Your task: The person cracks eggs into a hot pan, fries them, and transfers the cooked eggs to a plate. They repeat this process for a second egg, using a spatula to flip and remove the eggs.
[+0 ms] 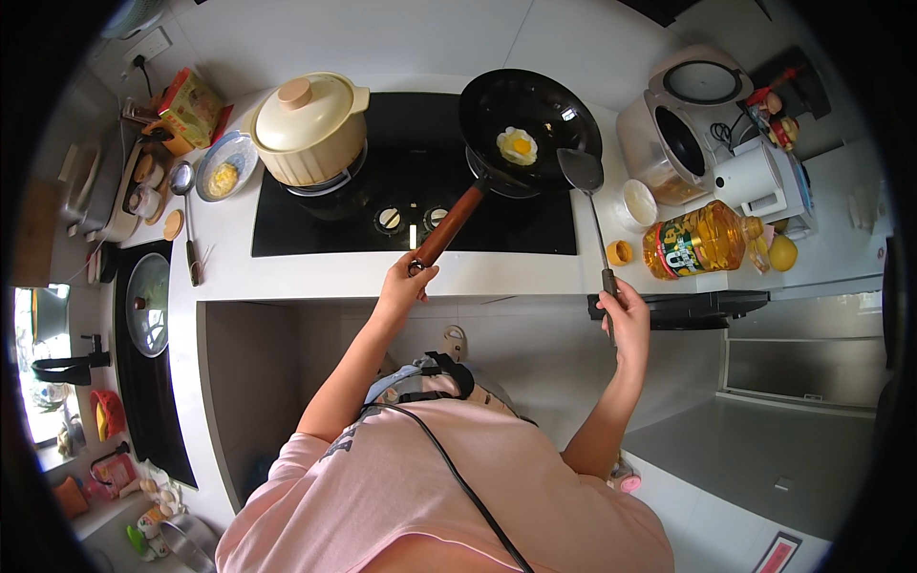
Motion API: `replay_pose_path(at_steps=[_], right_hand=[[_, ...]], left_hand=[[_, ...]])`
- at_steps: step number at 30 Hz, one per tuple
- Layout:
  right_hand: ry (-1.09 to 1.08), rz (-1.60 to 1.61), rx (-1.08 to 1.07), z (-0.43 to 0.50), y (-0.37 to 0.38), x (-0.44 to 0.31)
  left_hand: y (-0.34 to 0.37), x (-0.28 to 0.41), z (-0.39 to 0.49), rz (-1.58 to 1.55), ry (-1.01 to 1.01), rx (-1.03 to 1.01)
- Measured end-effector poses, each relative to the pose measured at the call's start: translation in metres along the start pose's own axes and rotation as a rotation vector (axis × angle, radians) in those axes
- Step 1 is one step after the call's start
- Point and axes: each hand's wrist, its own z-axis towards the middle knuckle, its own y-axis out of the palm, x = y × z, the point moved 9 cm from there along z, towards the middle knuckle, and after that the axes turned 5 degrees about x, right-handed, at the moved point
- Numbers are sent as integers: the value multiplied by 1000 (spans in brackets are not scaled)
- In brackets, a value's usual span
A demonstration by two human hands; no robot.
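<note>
My left hand [408, 281] grips the end of the wooden handle of a black wok [530, 93], which is over the right burner of a black glass cooktop [423, 215]. A fried egg [517, 146] with a whole yellow yolk lies in the wok, left of its middle. My right hand [627, 315] holds a spatula [582, 170] by its dark handle, its blade at the wok's right rim. On the left burner stands a cream lidded pot [308, 154]. Beside it, a blue-rimmed plate [243, 154] holds a piece of cooked egg [223, 179].
Right of the cooktop are a white bowl [636, 206], an orange cap [619, 252], a large oil bottle [695, 242] on its side and an open rice cooker [655, 136]. A ladle [183, 179] lies at left, near a sink with a glass lid [148, 304].
</note>
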Motion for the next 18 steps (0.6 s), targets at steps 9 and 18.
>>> replay_pose_path(at_steps=[9, 18], right_hand=[[4, -2, -4, 0, 2, 4], [9, -48, -26, 3, 5, -2]], left_hand=[[3, -4, -1, -29, -22, -26], [3, -6, -1, -60, -35, -32]])
